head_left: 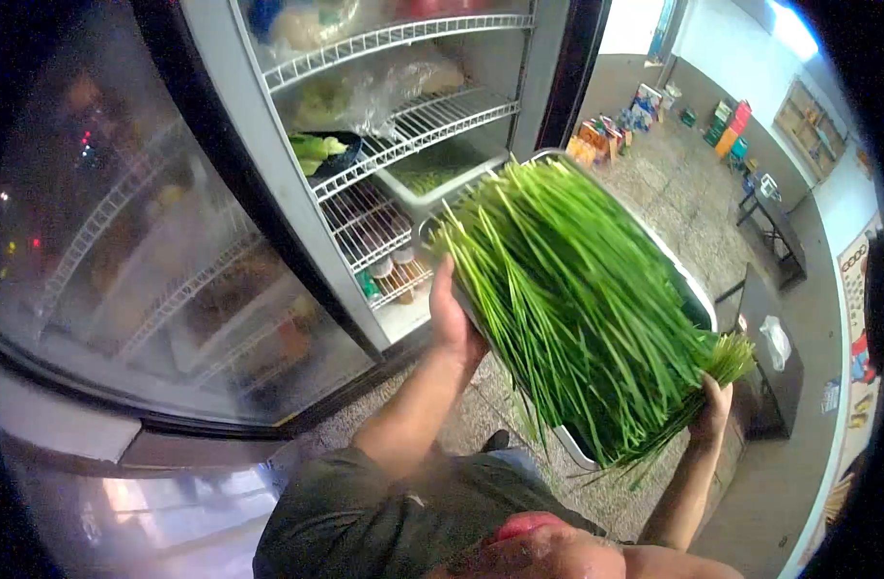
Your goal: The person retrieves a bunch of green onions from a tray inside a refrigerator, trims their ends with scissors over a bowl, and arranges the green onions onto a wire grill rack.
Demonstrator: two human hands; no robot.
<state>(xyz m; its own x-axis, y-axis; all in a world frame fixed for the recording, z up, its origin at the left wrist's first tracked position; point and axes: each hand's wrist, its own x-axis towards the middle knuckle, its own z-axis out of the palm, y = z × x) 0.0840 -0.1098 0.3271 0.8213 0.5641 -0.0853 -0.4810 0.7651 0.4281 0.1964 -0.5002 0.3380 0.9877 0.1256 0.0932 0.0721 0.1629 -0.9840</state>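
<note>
A white-rimmed tray [695, 287] is heaped with long green stalks [577, 289], which hang over its near side. My left hand [454, 314] grips the tray's left end, thumb up along the side, with its other fingers hidden underneath. At the right end my right hand [714, 410] is closed around the tray's edge, touching the cut ends of a bunch of stalks. The tray is held in the air before an open fridge, its far left corner close to the wire shelves [442, 124].
The fridge's glass door [143, 241] stands open at left. Its shelves hold bagged vegetables, a white tub [432, 200] and bottles. Dark tables [772, 357] stand at right; crates [727, 130] and boxes line the far wall. Speckled floor [654, 174] lies between.
</note>
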